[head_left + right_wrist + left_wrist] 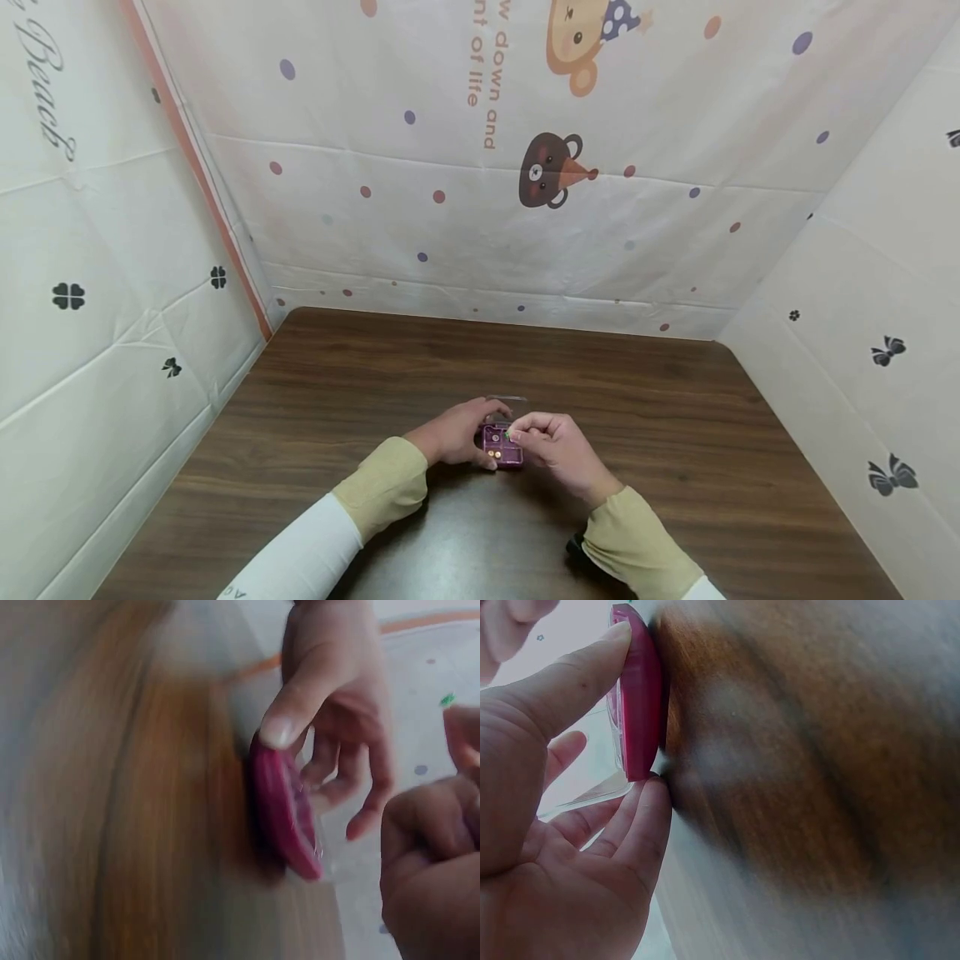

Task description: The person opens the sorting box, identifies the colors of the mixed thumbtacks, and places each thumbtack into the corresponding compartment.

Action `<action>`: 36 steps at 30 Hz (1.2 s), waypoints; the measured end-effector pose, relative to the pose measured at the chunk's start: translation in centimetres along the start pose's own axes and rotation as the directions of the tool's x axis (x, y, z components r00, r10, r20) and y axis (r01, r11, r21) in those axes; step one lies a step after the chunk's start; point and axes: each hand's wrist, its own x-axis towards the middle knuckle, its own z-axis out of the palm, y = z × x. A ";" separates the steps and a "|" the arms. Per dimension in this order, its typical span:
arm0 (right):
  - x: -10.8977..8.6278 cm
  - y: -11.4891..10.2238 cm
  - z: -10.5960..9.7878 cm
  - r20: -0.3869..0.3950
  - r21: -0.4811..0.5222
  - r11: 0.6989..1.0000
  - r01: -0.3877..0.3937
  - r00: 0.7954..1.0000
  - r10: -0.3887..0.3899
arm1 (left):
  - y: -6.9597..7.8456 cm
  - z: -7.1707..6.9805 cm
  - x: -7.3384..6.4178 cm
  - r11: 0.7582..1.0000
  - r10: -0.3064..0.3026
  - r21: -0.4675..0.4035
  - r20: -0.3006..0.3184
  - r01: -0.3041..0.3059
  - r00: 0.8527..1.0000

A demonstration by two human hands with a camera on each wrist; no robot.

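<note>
A small magenta compartment box lies on the table with its clear lid raised at the far side. My left hand grips the box from the left; in the left wrist view the thumb presses on the near edge of the box and fingertips meet its far end. Small gold round pieces sit in a near compartment. Over the box, my right hand pinches a tiny green piece between thumb and forefinger. In the right wrist view this green piece shows above the fingertip, its kind too small to make out.
The brown wood-grain table spreads around both hands. Printed white sheets enclose it at the back and both sides. A black object shows at the right wrist, beside the beige cuff.
</note>
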 end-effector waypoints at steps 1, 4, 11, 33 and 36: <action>0.1 0.0 -0.1 -0.026 -0.080 0.997 -0.014 1.000 0.012 | 0.0 0.0 0.0 1.000 0.003 0.003 0.002 -0.003 1.000; 0.4 0.0 0.0 -0.075 -0.320 0.947 -0.034 0.997 0.010 | -0.2 0.1 0.0 1.000 0.012 0.007 0.003 -0.012 1.000; 0.6 -0.6 1.1 -0.037 -0.769 0.639 0.028 0.995 -0.089 | -0.1 0.1 -0.1 1.000 -0.001 0.009 0.016 0.001 1.000; 1.2 -0.1 2.2 0.050 -0.938 0.327 0.113 0.980 -0.193 | -0.3 0.1 -0.1 1.000 0.020 0.005 0.003 -0.020 1.000; 1.0 0.0 1.8 0.048 -0.926 0.362 0.110 0.983 -0.177 | -0.2 0.1 -0.1 1.000 0.012 0.016 0.008 -0.012 1.000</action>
